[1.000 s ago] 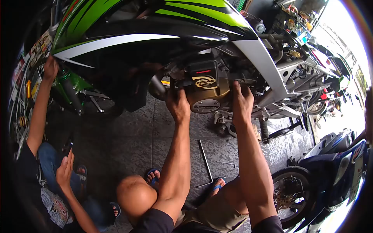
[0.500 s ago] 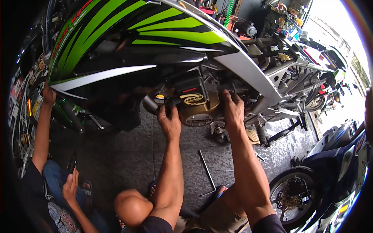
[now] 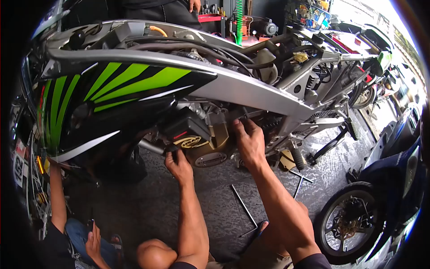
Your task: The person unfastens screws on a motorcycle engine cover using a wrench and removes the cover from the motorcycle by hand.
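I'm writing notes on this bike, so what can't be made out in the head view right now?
Head view:
What the right hand grips, if anything: hidden by its fingers and shadow.
What the left hand touches: hidden by its own fingers.
Standing person: head cut off by the top edge.
Engine badge: lettering too blurred to read.

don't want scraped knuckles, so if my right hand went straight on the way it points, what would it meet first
Your right hand would probably first meet the dark engine parts just ahead; beyond them in that line, the silver metal frame beam. Depth is unclear.
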A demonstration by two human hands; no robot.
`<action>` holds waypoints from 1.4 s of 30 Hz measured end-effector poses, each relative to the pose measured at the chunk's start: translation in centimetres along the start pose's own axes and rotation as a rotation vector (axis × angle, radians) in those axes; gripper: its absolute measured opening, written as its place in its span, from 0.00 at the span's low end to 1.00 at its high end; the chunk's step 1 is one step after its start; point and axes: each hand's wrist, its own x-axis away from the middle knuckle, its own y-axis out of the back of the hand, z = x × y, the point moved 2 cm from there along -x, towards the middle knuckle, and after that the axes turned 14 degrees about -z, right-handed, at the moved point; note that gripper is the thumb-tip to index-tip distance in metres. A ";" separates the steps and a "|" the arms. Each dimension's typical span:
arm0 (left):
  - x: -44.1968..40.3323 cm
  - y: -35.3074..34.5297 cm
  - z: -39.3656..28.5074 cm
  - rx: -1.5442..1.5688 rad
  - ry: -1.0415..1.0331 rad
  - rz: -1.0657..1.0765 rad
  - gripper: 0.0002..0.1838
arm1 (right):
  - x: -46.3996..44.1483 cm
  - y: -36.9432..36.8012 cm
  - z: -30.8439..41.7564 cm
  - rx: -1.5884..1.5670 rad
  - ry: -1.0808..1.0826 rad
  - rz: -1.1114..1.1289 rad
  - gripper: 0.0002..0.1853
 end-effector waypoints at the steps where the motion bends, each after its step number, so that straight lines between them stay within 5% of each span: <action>1: -0.1 0.0 0.0 -0.007 -0.009 0.000 0.11 | -0.1 0.0 -0.1 -0.015 -0.001 0.021 0.22; 3: 0.4 0.4 0.1 0.033 0.188 -0.055 0.12 | -0.1 0.2 -0.7 -0.035 -0.011 0.054 0.22; 11: -0.2 1.4 0.7 -0.117 -0.045 -0.055 0.11 | 0.1 0.4 -0.2 -0.053 -0.078 0.070 0.20; 13: -0.3 1.4 1.4 -0.062 0.152 -0.026 0.12 | 0.3 0.6 0.2 -0.023 0.007 0.021 0.20; 15: 0.1 1.3 0.5 -0.103 0.127 -0.014 0.12 | 0.2 0.6 0.0 -0.033 -0.014 0.039 0.20; 18: 1.0 0.3 -0.2 0.030 0.307 -0.254 0.12 | -0.9 1.0 -0.1 -0.111 -0.163 0.202 0.19; 25: 0.2 0.9 0.6 0.035 0.223 -0.037 0.11 | 0.4 0.7 -0.1 -0.095 -0.042 0.078 0.18; 30: 0.5 1.6 1.0 0.072 0.267 -0.063 0.12 | -0.4 1.3 0.2 -0.099 -0.113 0.195 0.17; 37: 1.3 0.6 -0.6 0.000 0.254 -0.111 0.14 | 1.9 0.8 0.8 0.154 0.193 -0.166 0.16; 42: 1.3 0.3 -1.5 -0.063 0.192 -0.094 0.12 | 1.7 0.5 0.4 -0.193 -0.031 -0.167 0.16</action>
